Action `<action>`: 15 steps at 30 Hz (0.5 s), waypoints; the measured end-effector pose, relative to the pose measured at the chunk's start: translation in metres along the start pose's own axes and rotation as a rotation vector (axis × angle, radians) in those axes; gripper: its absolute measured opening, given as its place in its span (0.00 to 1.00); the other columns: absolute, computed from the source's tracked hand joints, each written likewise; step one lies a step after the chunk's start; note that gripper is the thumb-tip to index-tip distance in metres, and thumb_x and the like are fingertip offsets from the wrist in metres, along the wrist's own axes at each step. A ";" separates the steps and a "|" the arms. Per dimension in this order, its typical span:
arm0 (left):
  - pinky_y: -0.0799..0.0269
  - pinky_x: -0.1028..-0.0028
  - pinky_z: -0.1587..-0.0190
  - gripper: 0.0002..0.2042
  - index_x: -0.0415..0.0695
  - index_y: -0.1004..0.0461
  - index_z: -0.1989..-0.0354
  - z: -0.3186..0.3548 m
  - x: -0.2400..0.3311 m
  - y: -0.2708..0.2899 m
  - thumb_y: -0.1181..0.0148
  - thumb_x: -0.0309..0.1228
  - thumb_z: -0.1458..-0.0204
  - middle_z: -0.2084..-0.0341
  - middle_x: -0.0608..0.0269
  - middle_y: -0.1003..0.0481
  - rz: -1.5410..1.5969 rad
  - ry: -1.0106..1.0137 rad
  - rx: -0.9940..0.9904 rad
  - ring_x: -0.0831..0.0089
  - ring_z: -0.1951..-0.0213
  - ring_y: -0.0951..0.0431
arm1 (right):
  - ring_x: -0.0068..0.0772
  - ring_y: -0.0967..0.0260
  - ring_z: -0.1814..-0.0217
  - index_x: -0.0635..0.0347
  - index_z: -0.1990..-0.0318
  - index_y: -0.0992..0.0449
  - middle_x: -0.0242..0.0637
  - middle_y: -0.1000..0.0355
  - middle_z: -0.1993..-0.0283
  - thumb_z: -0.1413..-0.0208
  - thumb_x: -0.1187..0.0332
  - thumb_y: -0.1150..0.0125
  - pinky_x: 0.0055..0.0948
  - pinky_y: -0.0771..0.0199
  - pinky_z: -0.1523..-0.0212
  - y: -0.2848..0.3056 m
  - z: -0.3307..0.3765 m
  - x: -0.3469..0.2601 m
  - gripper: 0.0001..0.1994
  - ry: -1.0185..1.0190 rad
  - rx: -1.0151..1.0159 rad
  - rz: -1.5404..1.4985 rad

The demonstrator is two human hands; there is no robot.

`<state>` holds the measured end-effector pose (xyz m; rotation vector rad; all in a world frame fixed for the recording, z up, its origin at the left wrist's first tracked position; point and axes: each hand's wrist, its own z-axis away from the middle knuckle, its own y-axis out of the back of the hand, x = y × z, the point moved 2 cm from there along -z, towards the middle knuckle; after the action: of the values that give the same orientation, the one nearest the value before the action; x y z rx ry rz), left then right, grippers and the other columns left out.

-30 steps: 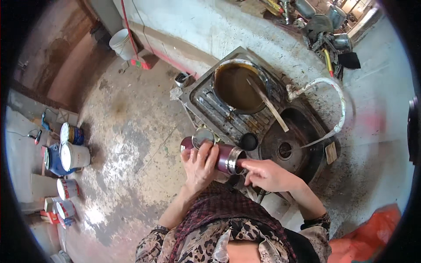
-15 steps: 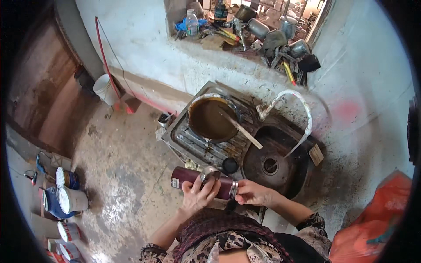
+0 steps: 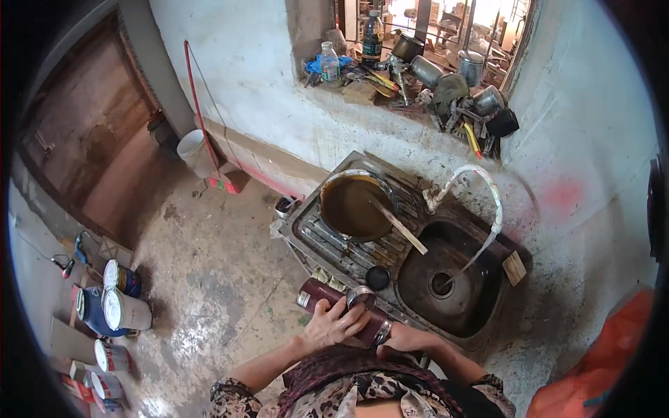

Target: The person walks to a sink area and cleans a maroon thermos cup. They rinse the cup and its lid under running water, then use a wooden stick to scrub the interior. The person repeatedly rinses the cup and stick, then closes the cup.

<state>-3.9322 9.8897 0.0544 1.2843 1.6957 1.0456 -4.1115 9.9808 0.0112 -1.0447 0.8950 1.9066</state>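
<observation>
Both hands clasp a dark maroon cylindrical metal flask (image 3: 339, 309) that lies nearly level just in front of the person's chest. The left hand (image 3: 332, 325) wraps over its middle, fingers curled around the barrel and touching a small round silver lid (image 3: 362, 297) resting on top. The right hand (image 3: 406, 339) closes on the flask's right end, at a silver ring. Just beyond the grip stands a stained steel sink (image 3: 481, 317), with a small black cap (image 3: 377, 277) on its ribbed drainboard. Farther beyond, a round bucket of brown liquid (image 3: 355, 207) holds a wooden stirring stick (image 3: 398, 224).
</observation>
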 end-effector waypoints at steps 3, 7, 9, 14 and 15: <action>0.43 0.63 0.66 0.24 0.54 0.33 0.51 -0.002 -0.002 -0.002 0.43 0.37 0.63 0.53 0.66 0.36 0.096 0.045 -0.061 0.66 0.55 0.34 | 0.36 0.28 0.71 0.62 0.72 0.26 0.42 0.29 0.76 0.61 0.70 0.43 0.34 0.29 0.69 -0.004 -0.002 0.003 0.07 0.135 0.056 0.667; 0.40 0.62 0.60 0.33 0.49 0.35 0.51 -0.003 -0.008 -0.009 0.35 0.37 0.73 0.54 0.61 0.35 0.370 0.169 -0.173 0.62 0.58 0.31 | 0.39 0.28 0.70 0.57 0.77 0.26 0.39 0.31 0.78 0.61 0.69 0.47 0.39 0.30 0.69 0.004 0.004 -0.008 0.04 0.377 0.130 0.931; 0.39 0.62 0.55 0.37 0.47 0.37 0.49 -0.004 -0.018 -0.011 0.32 0.37 0.77 0.55 0.58 0.35 0.635 0.253 -0.271 0.59 0.56 0.32 | 0.37 0.30 0.71 0.55 0.80 0.27 0.35 0.32 0.80 0.61 0.68 0.47 0.36 0.31 0.70 0.013 0.009 -0.028 0.04 0.577 0.225 1.042; 0.38 0.66 0.50 0.41 0.37 0.41 0.47 -0.001 -0.034 -0.019 0.33 0.38 0.77 0.56 0.53 0.34 1.438 0.223 -0.851 0.61 0.54 0.33 | 0.37 0.31 0.74 0.53 0.86 0.27 0.33 0.32 0.80 0.63 0.68 0.46 0.33 0.32 0.72 0.017 0.011 -0.065 0.06 0.724 -0.073 1.270; 0.38 0.66 0.51 0.42 0.37 0.41 0.47 -0.006 -0.034 -0.015 0.33 0.38 0.77 0.57 0.53 0.33 1.465 0.220 -0.912 0.61 0.54 0.33 | 0.38 0.31 0.74 0.54 0.86 0.27 0.34 0.30 0.79 0.63 0.69 0.47 0.35 0.31 0.72 0.016 0.008 -0.063 0.06 0.646 -0.142 1.229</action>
<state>-3.9356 9.8529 0.0463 1.6402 -0.0673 2.4004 -4.1048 9.9625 0.0736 -1.3787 2.1521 2.6287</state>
